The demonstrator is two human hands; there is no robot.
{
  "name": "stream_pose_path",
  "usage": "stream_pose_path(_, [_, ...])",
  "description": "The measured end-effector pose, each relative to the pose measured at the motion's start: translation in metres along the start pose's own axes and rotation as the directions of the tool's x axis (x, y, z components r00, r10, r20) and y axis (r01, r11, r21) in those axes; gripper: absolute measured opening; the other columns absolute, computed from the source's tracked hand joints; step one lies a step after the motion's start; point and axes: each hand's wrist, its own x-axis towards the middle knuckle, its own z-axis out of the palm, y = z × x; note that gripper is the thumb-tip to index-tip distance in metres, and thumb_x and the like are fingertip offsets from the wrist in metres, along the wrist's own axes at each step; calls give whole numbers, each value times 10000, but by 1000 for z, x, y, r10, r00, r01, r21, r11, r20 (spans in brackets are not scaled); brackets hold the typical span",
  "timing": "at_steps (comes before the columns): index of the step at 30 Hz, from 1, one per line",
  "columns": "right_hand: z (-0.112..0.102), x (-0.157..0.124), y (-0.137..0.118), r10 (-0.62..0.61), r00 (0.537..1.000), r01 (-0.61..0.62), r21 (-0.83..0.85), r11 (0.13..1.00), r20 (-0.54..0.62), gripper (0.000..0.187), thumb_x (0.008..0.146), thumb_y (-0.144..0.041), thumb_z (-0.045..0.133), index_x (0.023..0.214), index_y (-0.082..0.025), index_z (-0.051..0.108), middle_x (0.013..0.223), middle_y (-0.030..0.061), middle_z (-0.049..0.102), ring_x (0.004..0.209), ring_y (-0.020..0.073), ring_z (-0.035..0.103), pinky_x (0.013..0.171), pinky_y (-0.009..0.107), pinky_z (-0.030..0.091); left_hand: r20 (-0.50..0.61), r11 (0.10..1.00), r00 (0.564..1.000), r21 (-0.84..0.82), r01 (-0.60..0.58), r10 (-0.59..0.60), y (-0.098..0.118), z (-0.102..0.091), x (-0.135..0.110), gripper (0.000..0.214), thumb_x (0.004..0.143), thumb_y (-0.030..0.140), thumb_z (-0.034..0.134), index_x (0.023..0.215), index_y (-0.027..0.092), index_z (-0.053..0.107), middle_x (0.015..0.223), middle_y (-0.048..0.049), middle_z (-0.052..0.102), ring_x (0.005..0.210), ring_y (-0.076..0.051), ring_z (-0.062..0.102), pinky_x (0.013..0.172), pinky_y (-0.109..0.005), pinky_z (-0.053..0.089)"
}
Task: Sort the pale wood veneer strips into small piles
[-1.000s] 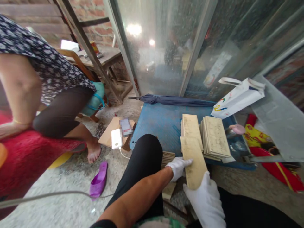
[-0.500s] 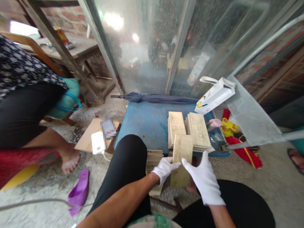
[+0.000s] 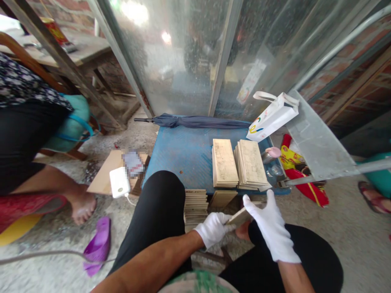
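Observation:
In the head view, my left hand (image 3: 214,230), in a white glove, is closed on the near left end of a thin wooden board (image 3: 240,217). The board is tilted, with a narrow edge showing. My right hand (image 3: 271,232), also gloved, is at the board's other end, thumb and fingers spread apart; part of the board shows between them. Beyond the hands, a left stack of boards (image 3: 225,162) and a right stack of boards (image 3: 252,162) rest on a blue table (image 3: 180,154). Below its front edge are more stacked boards (image 3: 195,205) and a leaning board (image 3: 222,199).
A folded umbrella (image 3: 201,121) lies along the table's back, near a white paper bag (image 3: 273,116). A jar with a pink lid (image 3: 273,153) is at the right. A white device (image 3: 119,182) sits on cardboard (image 3: 102,173). Another person's leg (image 3: 51,181) and a purple slipper (image 3: 97,244) are left.
The board has come down from in front of the stacks and turned from showing its broad face to showing its edge. Both hands have moved with it, and the view has shifted slightly.

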Motion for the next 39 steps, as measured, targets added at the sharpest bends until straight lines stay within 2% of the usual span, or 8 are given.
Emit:
stream_pose_path(4, [0,-11,10,160,982,-165,46,985,97,1156,619,-779,597,1500,-113,255,1416,238,432,1278,388,456,1014,477,395,50,999,999,47,-24,22,-10,3,-3,426,790,493,628,1066,188,738,968,-21,736,899,-210,638,824,-278,477])
stream_pose_path(9, [14,-16,17,152,987,-157,101,982,56,1077,644,-749,606,1457,-93,344,1320,219,525,1199,344,536,976,406,434,48,965,998,261,20,-34,-21,0,4,349,790,422,627,995,165,744,883,-20,737,848,-205,637,796,-270,480])
stream_pose_path(11, [25,-13,16,116,992,-119,62,991,46,1035,651,-719,613,1425,-71,387,1300,233,531,1187,354,536,962,407,436,-15,893,996,442,86,-88,-21,-5,10,322,780,359,628,1014,163,729,924,-33,737,875,-210,640,807,-266,480])
stream_pose_path(13, [40,-8,13,67,998,-68,12,998,21,1004,647,-690,624,1393,-49,422,1281,252,529,1184,372,523,950,418,433,-68,760,984,627,170,-163,-20,-12,15,357,778,312,607,1084,155,701,1013,-71,728,914,-223,650,827,-274,485])
stream_pose_path(16, [67,3,9,5,1000,-5,-12,1000,-11,1010,630,-661,652,1371,-11,431,1222,268,537,1174,381,506,948,413,427,-80,608,960,759,234,-268,-19,-21,19,406,789,298,561,1134,118,677,1050,-137,715,927,-258,671,823,-306,503])
stream_pose_path(26, [154,29,18,12,999,-11,26,1000,-52,1140,574,-588,743,1428,19,293,1244,283,425,1182,391,442,980,412,396,42,448,920,881,149,-389,-20,-24,10,425,712,209,616,1101,54,693,1075,-246,688,1009,-369,657,869,-401,504])
stream_pose_path(30, [165,32,23,19,1000,-19,41,999,-9,1214,574,-625,728,1462,12,200,1280,297,389,1190,402,435,981,424,394,48,426,915,894,139,-401,-19,-25,11,436,763,230,576,1120,0,674,1075,-284,673,1015,-396,650,866,-423,505])
stream_pose_path(39, [176,37,14,-6,999,9,84,996,-33,1237,552,-644,737,1462,-13,185,1274,292,413,1177,412,462,974,456,401,70,431,910,894,124,-408,-25,-24,15,439,748,220,586,1109,-11,681,1056,-295,675,1002,-403,654,854,-425,500])
